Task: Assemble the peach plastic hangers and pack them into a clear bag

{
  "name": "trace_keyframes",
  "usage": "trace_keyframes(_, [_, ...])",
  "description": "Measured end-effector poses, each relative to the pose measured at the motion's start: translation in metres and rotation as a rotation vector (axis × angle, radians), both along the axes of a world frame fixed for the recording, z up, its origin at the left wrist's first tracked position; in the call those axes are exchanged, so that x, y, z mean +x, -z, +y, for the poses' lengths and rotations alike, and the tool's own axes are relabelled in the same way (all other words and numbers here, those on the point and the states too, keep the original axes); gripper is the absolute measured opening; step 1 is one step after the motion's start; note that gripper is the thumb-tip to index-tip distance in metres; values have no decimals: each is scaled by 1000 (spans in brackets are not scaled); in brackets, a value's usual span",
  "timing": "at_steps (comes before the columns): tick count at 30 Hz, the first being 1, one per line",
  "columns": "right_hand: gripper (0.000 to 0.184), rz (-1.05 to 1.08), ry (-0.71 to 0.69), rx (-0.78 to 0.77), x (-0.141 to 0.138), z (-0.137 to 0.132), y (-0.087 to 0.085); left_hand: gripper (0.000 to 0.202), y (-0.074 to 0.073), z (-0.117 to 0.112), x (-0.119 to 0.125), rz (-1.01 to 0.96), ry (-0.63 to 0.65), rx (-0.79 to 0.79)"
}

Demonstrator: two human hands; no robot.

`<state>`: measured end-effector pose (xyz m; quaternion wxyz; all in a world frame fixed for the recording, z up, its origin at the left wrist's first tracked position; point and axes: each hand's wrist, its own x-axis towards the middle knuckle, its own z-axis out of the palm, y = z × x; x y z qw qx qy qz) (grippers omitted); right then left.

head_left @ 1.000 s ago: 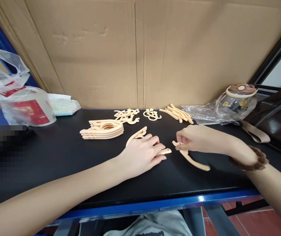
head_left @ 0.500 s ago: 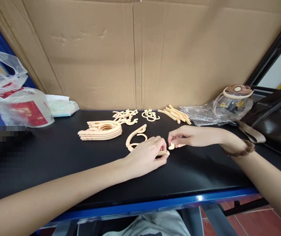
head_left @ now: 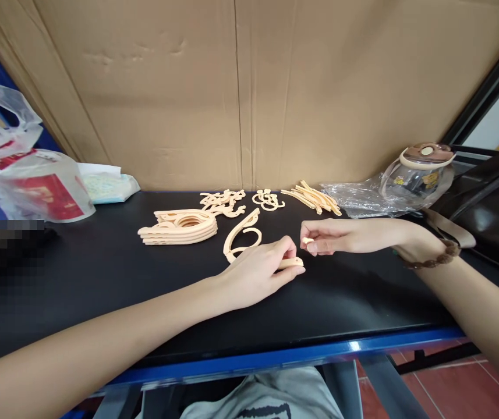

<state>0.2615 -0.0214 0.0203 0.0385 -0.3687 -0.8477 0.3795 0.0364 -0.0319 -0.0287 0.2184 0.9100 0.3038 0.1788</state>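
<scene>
My left hand point(head_left: 263, 269) grips a beige plastic clothes hanger point(head_left: 234, 241). One arm and the curved hook show beyond the hand, and the tip of the other arm sticks out between thumb and fingers. Just to the right, my right hand point(head_left: 332, 235) pinches a small beige piece point(head_left: 307, 240), mostly covered by the fingers. A small gap separates that piece from the hanger's tip. Left of the hanger lies a stack of folded hangers point(head_left: 179, 228).
Behind are loose hook-like parts point(head_left: 223, 202), a smaller heap of curved parts point(head_left: 268, 199) and thin beige strips point(head_left: 314, 196). A clear bottle point(head_left: 419, 180) and crinkled plastic point(head_left: 356, 198) stand right. At left are a bagged roll point(head_left: 43, 186) and a tissue pack point(head_left: 112, 185).
My right hand has lifted slightly and turned the small piece, so less of it shows. My left hand still holds the hanger, its tip shifted slightly. The view has tilted a little.
</scene>
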Motion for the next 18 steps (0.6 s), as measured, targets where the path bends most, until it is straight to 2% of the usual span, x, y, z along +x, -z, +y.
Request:
trace_keyframes(8, [38,-49,-58,-112,-1,5,1,25,-3,-1,-2,24,-3,14])
trace_keyframes(13, [37,5,-92,-233,1,5,4,27,-5,1,-3,40,2,9])
trace_keyframes(18, [40,-50,-105,-272,-1,5,5,27,-5,1,-4,11,6,-1])
